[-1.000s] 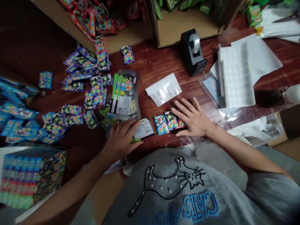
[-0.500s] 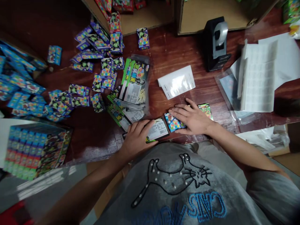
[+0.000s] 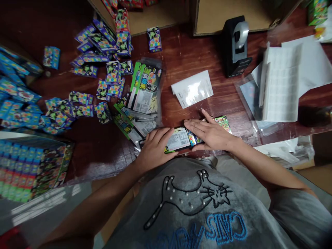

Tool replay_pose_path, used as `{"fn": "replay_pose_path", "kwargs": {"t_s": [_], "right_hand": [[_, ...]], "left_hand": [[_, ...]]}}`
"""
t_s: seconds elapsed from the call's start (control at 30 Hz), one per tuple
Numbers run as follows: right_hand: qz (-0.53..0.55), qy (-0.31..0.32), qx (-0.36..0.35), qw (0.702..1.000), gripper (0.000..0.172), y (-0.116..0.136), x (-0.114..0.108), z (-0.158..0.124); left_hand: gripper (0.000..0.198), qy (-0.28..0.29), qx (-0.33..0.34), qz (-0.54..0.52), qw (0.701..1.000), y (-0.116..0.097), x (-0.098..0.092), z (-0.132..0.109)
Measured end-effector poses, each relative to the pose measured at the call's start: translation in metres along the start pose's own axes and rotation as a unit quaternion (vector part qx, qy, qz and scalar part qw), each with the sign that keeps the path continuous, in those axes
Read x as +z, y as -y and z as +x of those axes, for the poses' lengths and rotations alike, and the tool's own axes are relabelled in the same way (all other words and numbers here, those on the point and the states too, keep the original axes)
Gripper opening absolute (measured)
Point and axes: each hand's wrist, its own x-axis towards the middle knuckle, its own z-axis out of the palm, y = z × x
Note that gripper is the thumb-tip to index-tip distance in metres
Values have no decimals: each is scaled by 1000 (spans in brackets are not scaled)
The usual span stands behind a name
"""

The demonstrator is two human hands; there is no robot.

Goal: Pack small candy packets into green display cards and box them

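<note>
My left hand [image 3: 155,148] lies flat with fingers together on a dark backing card with a white barcode label [image 3: 178,139] at the table's near edge. My right hand [image 3: 210,132] is open, fingers stretched flat over small colourful packets [image 3: 193,138], pressing them against the card's right end. A green-edged packet [image 3: 223,122] peeks out behind the right hand. A stack of finished clear-bagged cards [image 3: 144,90] lies just beyond the left hand.
Many loose small packets [image 3: 85,83] are scattered across the left of the brown table [image 3: 181,58]. A printed display box [image 3: 31,169] stands at near left. A tape dispenser [image 3: 236,46], a label sheet [image 3: 192,89], white sheets [image 3: 281,83] and cardboard boxes [image 3: 220,20] lie beyond.
My right hand has slid the small packets leftward until they meet the card under my left hand. The left hand stayed on the card.
</note>
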Motion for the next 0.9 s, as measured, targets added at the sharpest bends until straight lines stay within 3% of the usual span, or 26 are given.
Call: {"fn": "replay_pose_path", "kwargs": {"t_s": [0.13,0.27,0.53,0.67,0.77,0.9], "right_hand": [[-13,14,34,999,118,-12,-18,-19],[-2,35,28,999,101,-27,-23,-30],[56,24,8,998,94,-40,-21,-13],[41,13,19,999,92,-36,-16,-3],[39,0,30,999,98,-29,-13,-1],[21,20,65,997,116,-31,-27,-18]], "left_hand": [[81,11,-5,1,1000,0,-2,6],[83,17,-1,1,1000,0,0,10],[87,45,32,-29,998,10,-1,20],[88,25,20,-32,999,5,1,24],[87,4,10,-24,1000,-2,4,24],[88,-2,9,-21,1000,-4,5,21]]}}
